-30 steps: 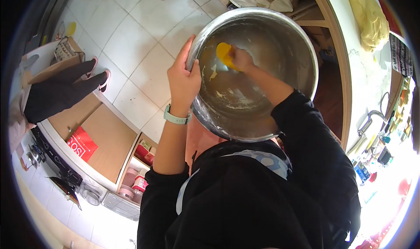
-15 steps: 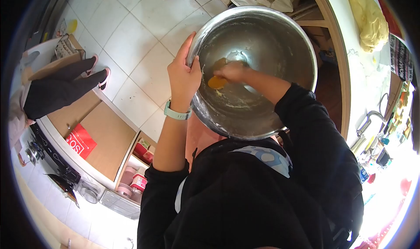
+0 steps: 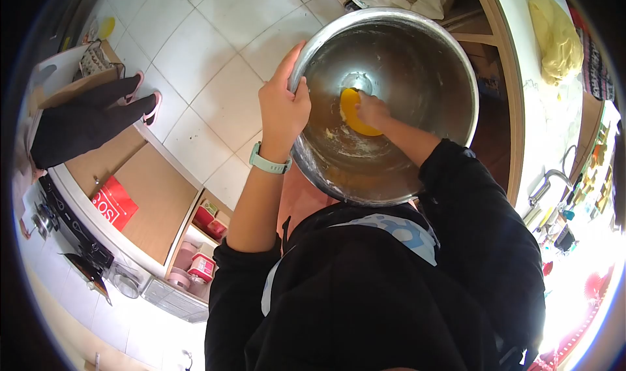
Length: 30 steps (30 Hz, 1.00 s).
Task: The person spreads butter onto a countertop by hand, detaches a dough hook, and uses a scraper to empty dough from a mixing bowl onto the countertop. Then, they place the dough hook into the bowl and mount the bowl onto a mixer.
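Note:
A large metal mixing bowl (image 3: pixel 424 110) is held tilted in front of me. Pale dough residue and floury smears cling to its inner wall. My left hand (image 3: pixel 284 110), with a pale green watch at the wrist, grips the bowl's left rim, thumb on the inside edge. Inside the bowl my right hand (image 3: pixel 375 113) is closed around a yellow plastic dough scraper (image 3: pixel 355 113). The scraper's curved edge faces left, near the bottom of the bowl, with some residue along it. Whether it touches the metal I cannot tell.
Another person in dark trousers (image 3: pixel 85 120) stands at the stove counter on the left. White floor tiles (image 3: pixel 215 77) lie beyond the bowl. A counter (image 3: pixel 531 116) on the right bears a yellow plastic bag (image 3: pixel 555 41). Below it is an open cabinet (image 3: pixel 492 120).
My right hand has moved the scraper rightward inside the bowl, and its broad yellow face now shows. The left hand keeps its hold on the rim; the bowl has shifted slightly right.

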Motion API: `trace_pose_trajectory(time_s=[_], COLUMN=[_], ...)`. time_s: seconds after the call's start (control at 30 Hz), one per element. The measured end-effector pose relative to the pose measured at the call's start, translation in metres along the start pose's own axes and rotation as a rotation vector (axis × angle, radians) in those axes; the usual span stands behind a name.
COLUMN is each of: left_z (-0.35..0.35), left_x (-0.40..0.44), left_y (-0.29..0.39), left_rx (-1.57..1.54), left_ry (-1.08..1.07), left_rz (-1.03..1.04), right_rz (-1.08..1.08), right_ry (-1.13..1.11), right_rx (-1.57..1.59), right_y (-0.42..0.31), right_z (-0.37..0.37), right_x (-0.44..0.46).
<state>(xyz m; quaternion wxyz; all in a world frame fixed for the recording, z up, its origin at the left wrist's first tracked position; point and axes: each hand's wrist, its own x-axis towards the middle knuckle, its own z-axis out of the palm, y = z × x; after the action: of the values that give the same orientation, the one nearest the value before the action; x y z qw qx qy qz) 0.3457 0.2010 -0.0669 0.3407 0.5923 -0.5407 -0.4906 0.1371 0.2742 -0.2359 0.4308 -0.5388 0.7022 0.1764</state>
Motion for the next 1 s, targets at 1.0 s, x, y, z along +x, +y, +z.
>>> trace_pose_trajectory(time_s=[1.0], left_z=[0.001], left_x=[0.001], left_y=[-0.020], left_rx=[-0.038], left_ry=[-0.054], left_rz=[0.184], right_rz=[-1.036], right_ry=[0.655], right_rx=[1.401], right_y=[0.088], right_z=[-0.350], right_x=[-0.237])
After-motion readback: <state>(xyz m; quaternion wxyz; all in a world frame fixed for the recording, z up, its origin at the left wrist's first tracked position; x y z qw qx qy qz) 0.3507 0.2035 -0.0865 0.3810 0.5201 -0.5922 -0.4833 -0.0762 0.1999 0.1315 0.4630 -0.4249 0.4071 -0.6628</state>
